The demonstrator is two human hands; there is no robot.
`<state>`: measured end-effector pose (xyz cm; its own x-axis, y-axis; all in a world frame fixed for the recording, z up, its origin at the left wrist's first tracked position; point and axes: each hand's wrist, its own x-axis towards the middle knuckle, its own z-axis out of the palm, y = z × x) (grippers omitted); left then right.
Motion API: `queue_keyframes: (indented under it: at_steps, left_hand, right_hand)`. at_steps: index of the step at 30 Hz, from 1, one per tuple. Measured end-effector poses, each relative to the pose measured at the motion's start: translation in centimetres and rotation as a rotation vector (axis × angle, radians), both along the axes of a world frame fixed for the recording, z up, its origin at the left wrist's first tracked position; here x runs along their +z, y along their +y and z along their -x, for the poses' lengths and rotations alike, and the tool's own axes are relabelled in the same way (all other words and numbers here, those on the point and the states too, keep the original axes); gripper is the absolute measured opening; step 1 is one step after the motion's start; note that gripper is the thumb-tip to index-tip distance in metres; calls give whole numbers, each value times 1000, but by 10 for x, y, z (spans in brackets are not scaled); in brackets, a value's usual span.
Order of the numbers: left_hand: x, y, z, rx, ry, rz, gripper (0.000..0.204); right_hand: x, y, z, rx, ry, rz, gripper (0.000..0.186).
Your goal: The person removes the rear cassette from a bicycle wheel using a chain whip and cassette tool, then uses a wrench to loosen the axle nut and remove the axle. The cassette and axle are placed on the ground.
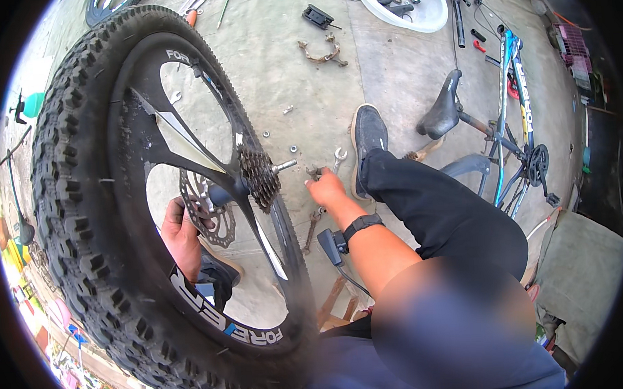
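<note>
A bicycle wheel with a knobbly black tyre stands upright on my left. My left hand reaches to its hub beside the slotted brake disc; the fingers are closed there, partly hidden by the disc. On the hub's right side are a cassette of sprockets and a bare threaded axle. My right hand is held to the right of this axle, fingertips pinched around a small dark metal piece whose kind I cannot make out. An open-ended spanner lies just beyond that hand.
Small nuts and a second, rusty spanner lie on the concrete floor. Farther off are a brake caliper part and a white basin of parts. At right lies a blue bicycle frame with its saddle.
</note>
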<state>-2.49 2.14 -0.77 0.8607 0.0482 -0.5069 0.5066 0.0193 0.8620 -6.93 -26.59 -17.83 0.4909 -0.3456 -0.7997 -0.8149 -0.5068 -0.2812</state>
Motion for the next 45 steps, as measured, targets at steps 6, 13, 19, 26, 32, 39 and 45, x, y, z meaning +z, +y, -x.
queue_keyframes:
  at_steps: [6,13,19,26,32,39,45]
  left_hand:
    - [-13,12,2,-174,-33,-165,17]
    - [7,-6,8,-66,-42,133,18]
    - [6,-1,3,-497,-299,-693,20]
    - [11,-15,-5,-619,-503,-709,22]
    - [9,-7,-4,-652,-443,-669,28]
    - [13,-9,-1,-584,-268,-626,41]
    - [19,-9,-2,-557,-112,-581,49]
  right_hand:
    - [89,1,-67,-668,-355,-693,50]
    - [165,9,-84,348,-554,31,31]
    - [195,-44,-112,634,-307,-547,28]
    - [140,-48,-127,1152,39,-765,27]
    - [169,-26,-97,1275,-201,-111,22]
    - [167,-15,-80,1254,-339,72,23]
    - [169,-14,-81,1278,-373,92,23]
